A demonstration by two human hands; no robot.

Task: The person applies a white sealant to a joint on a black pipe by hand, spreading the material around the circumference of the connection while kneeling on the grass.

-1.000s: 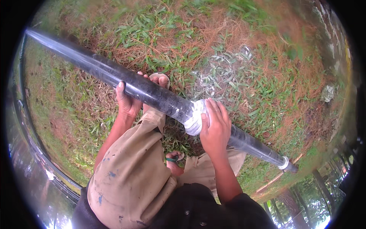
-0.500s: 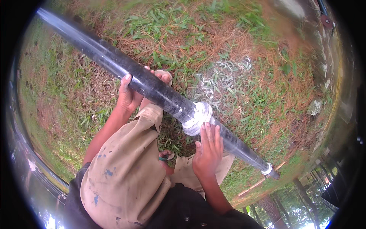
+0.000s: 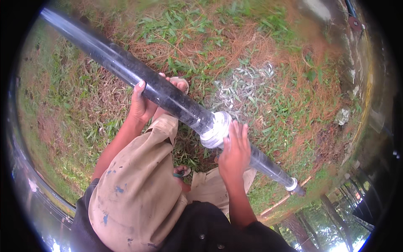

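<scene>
A long dark pipe [image 3: 176, 100] slants from the upper left to the lower right, resting across my lap near the knee. A thick white-smeared ring joint [image 3: 215, 133] joins its wider part to a narrower part [image 3: 268, 163]. My left hand [image 3: 145, 103] holds the wider part, thumb on the near side and fingertips showing beyond it. Against the right side of the joint, my right hand [image 3: 236, 151] curls its fingers over the narrower part. My thumb there is mostly hidden. A smaller white band [image 3: 293, 184] circles the pipe close to its lower right end.
Grass and brown pine needles [image 3: 235, 38] cover the ground, with a white-stained patch [image 3: 247, 86] beyond the joint. Below the pipe are my paint-spotted tan trousers [image 3: 134, 185]. A thin stick [image 3: 277, 205] lies by the pipe's lower right end. Tree trunks [image 3: 299, 231] stand at lower right.
My right hand has shifted slightly right and up around the pipe, its fingers reaching farther over the top beside the joint. My left hand keeps its hold in the same place.
</scene>
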